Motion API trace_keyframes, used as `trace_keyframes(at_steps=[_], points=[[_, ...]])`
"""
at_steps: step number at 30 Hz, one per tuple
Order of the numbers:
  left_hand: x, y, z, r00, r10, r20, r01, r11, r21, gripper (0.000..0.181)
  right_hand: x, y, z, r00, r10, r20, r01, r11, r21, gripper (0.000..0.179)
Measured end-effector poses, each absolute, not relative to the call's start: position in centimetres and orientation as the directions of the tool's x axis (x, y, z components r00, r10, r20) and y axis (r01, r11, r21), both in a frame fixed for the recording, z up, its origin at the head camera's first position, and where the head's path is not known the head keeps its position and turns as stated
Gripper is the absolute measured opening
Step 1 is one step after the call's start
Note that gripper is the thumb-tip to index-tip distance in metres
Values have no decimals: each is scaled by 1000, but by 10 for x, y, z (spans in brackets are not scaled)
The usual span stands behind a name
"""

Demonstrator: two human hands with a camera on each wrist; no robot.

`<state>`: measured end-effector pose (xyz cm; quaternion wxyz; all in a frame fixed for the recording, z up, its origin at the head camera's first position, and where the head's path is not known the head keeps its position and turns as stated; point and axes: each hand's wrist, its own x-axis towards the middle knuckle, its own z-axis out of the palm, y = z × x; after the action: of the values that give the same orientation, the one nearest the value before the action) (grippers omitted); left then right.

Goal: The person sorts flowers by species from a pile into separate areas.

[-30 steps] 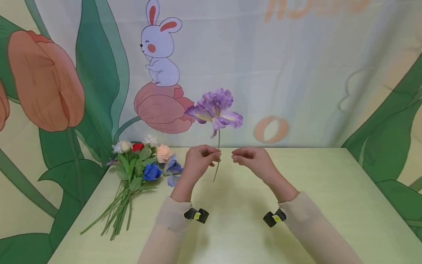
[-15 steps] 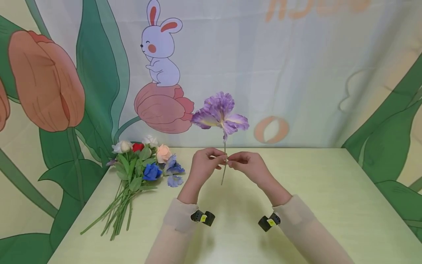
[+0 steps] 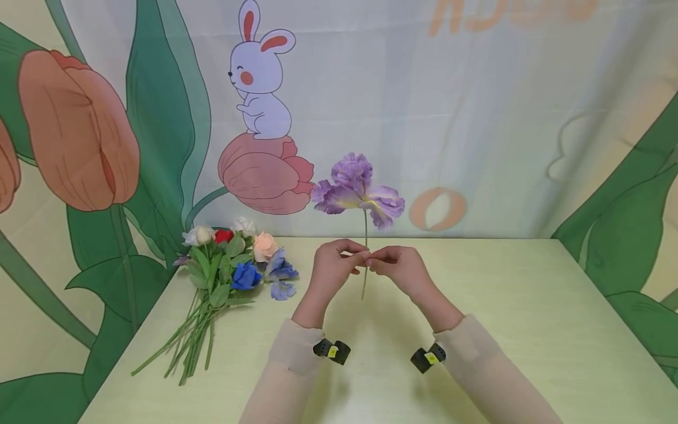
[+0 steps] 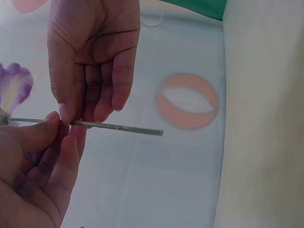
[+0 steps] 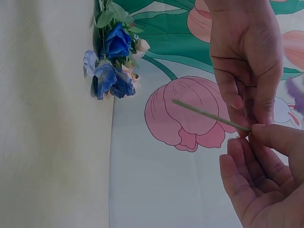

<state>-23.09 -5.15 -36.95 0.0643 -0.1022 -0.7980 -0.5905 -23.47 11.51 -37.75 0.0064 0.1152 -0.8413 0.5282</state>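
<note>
A single purple iris (image 3: 354,179), its ruffled petals streaked with yellow, stands almost upright above the table. Its thin green stem (image 4: 128,127) is pinched between thumb and fingers of my left hand (image 3: 333,265). Fingertips of my right hand (image 3: 399,268) pinch the same stem right beside the left ones. In the left wrist view, the bare lower end of the stem sticks out past both hands. The right wrist view shows that free end too, past the right thumb (image 5: 273,135), with only a blurred bit of purple petal at the edge.
On the table's left lies a bunch of flowers (image 3: 219,282), with white, red, peach and blue heads and long green stems toward me. The pale table (image 3: 508,318) ends at a printed cloth backdrop (image 3: 508,129) with a rabbit and tulips.
My right hand has come in from the right and taken hold of the stem. The left hand and iris have shifted slightly right and lower, and the bloom has turned.
</note>
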Motion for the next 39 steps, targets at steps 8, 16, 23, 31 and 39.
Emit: trace_keyframes(at_steps=[8,16,23,31,39], points=[[-233,-51,-371,-959,121,256,282,313,907,16,-233,117,-381,-967,-186,172,-235,411,-881,24],[-237,-49,-370,-966,136,220,253,312,916,20,-236,121,-378,-969,-195,154,-223,414,-882,25],[-237,-67,-366,-964,180,195,257,456,852,23,-238,133,-376,-967,-202,152,-230,452,-862,24],[-230,-131,-369,-973,176,150,230,659,717,21,-236,173,-388,-971,-204,121,-204,459,-865,23],[-214,-198,-381,-983,140,119,184,731,657,20,-227,223,-398,-981,-169,99,-172,501,-848,21]])
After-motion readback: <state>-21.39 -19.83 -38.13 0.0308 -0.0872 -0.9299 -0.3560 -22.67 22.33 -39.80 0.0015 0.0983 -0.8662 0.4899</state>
